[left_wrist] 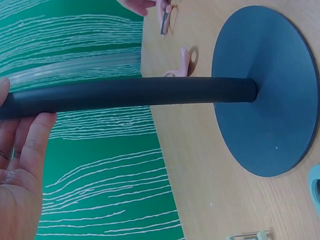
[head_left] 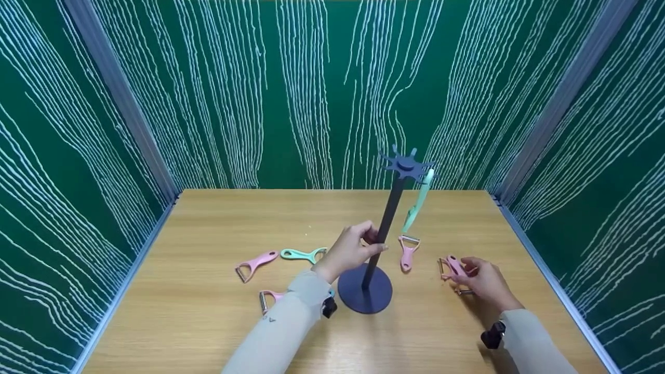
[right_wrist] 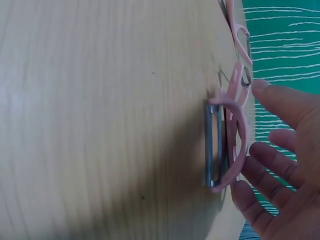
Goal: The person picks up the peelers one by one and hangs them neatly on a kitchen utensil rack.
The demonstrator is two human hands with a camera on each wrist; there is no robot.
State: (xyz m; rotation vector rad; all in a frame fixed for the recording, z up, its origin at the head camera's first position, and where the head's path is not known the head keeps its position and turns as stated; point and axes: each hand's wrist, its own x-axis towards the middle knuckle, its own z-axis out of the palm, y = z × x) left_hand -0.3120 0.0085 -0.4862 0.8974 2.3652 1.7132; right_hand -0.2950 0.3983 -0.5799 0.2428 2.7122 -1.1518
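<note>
A dark stand (head_left: 388, 218) has a round base (left_wrist: 270, 95) and a star-shaped top of hooks (head_left: 405, 165). It leans to the right in the head view, and my left hand (head_left: 353, 246) grips its pole (left_wrist: 150, 91) partway up. A mint-green peeler (head_left: 421, 197) hangs from one hook on the right of the top. At the right, two pink peelers (head_left: 455, 266) lie overlapping on the table. My right hand (head_left: 486, 283) is over them, fingers spread and loosely bent. In the right wrist view, its fingertips are right at the nearer pink peeler (right_wrist: 242, 135).
One pink peeler (head_left: 407, 257) lies just right of the stand. Left of it are another pink peeler (head_left: 257, 262), a mint peeler (head_left: 301, 254) and a pink peeler (head_left: 271, 297) partly hidden by my left sleeve. Green walls (head_left: 301, 93) with white lines enclose the wooden table (head_left: 208, 218).
</note>
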